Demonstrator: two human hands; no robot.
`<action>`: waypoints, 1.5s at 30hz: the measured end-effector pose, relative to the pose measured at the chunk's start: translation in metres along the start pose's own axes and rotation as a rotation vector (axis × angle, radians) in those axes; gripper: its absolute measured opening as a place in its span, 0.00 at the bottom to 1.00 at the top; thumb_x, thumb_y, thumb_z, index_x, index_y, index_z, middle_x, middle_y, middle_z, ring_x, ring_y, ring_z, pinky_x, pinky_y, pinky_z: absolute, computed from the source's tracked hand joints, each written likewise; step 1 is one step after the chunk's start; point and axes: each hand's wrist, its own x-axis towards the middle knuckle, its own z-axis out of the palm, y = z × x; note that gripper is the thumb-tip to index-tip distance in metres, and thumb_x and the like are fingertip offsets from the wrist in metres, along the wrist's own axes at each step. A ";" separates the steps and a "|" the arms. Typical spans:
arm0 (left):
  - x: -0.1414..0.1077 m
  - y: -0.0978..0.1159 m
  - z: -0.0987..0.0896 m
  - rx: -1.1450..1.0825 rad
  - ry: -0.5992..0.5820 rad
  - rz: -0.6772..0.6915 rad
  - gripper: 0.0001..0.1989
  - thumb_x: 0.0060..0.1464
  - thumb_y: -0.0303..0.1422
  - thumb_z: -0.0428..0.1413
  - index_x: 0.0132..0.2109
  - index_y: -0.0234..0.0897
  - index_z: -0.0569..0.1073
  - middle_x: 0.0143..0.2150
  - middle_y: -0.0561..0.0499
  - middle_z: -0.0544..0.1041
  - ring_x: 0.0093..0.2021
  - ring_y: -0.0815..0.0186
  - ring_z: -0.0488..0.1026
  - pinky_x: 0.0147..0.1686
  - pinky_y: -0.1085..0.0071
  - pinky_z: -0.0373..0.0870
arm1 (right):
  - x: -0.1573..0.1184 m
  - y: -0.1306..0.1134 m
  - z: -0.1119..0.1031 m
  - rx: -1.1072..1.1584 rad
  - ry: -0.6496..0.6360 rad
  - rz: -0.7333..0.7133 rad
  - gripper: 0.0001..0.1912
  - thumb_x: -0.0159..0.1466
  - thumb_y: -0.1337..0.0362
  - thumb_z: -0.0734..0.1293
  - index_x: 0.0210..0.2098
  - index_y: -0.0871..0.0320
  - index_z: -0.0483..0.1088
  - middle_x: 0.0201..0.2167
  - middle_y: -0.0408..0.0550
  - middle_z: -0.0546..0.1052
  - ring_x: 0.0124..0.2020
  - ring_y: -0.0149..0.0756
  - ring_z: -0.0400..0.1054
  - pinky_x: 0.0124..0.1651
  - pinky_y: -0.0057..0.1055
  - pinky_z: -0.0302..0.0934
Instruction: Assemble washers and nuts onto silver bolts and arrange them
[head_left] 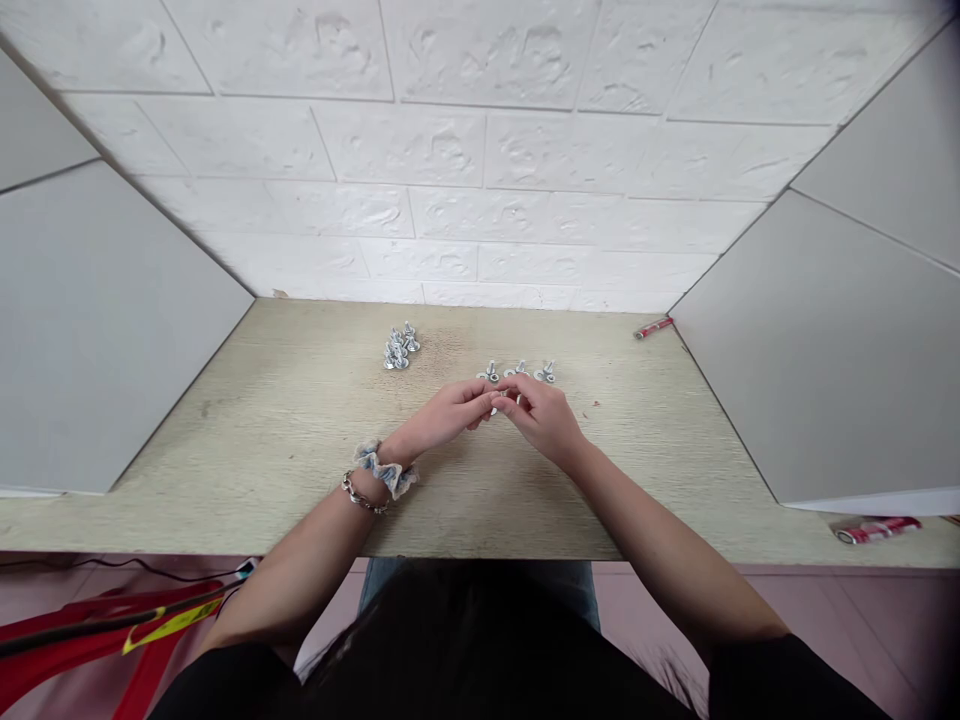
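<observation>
My left hand [454, 408] and my right hand [541, 410] meet over the middle of the table, fingertips touching. Both are closed in a pinch around a small, shiny metal part [495, 409]; the fingers cover most of it, so its exact kind is hidden. Just beyond the fingers is a short row of bolts with washers and nuts: a left set [490, 372], a middle set [519, 370] partly behind my right hand, and a right set [547, 373]. Farther left stands a cluster of several bolts with washers [400, 347], shanks pointing up.
The wooden table [285, 420] ends at a white brick-patterned wall [480, 215]. Grey panels close in on the left [112, 320] and right [817, 350]. A red-and-silver tube [653, 327] lies at the back right, another tube [877, 530] at the front right. Red framework [142, 660] stands below left.
</observation>
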 end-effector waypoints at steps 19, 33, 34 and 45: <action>0.002 -0.001 -0.005 0.032 0.001 -0.008 0.17 0.57 0.45 0.45 0.31 0.34 0.64 0.23 0.56 0.62 0.25 0.73 0.59 0.29 0.74 0.57 | 0.002 0.000 0.002 0.065 0.097 -0.239 0.03 0.59 0.65 0.64 0.34 0.56 0.66 0.32 0.46 0.70 0.32 0.33 0.63 0.36 0.32 0.60; 0.002 0.000 -0.004 -0.035 -0.017 -0.013 0.17 0.56 0.44 0.47 0.33 0.34 0.66 0.24 0.56 0.63 0.26 0.73 0.61 0.28 0.75 0.58 | -0.001 0.002 0.000 0.056 -0.011 0.081 0.24 0.64 0.49 0.53 0.20 0.59 0.59 0.17 0.41 0.63 0.21 0.27 0.56 0.26 0.26 0.49; 0.001 0.001 -0.004 -0.026 -0.020 -0.013 0.16 0.56 0.44 0.47 0.33 0.34 0.66 0.24 0.56 0.63 0.26 0.73 0.61 0.28 0.75 0.58 | -0.001 0.002 0.001 0.074 -0.045 0.097 0.25 0.64 0.48 0.52 0.19 0.59 0.59 0.16 0.41 0.62 0.21 0.27 0.56 0.26 0.26 0.49; 0.004 -0.003 -0.002 0.098 -0.002 0.033 0.14 0.58 0.40 0.46 0.32 0.34 0.65 0.26 0.56 0.65 0.26 0.73 0.62 0.30 0.74 0.59 | 0.000 0.002 0.008 0.239 -0.095 0.279 0.27 0.62 0.46 0.53 0.20 0.60 0.65 0.16 0.42 0.66 0.19 0.27 0.58 0.26 0.26 0.51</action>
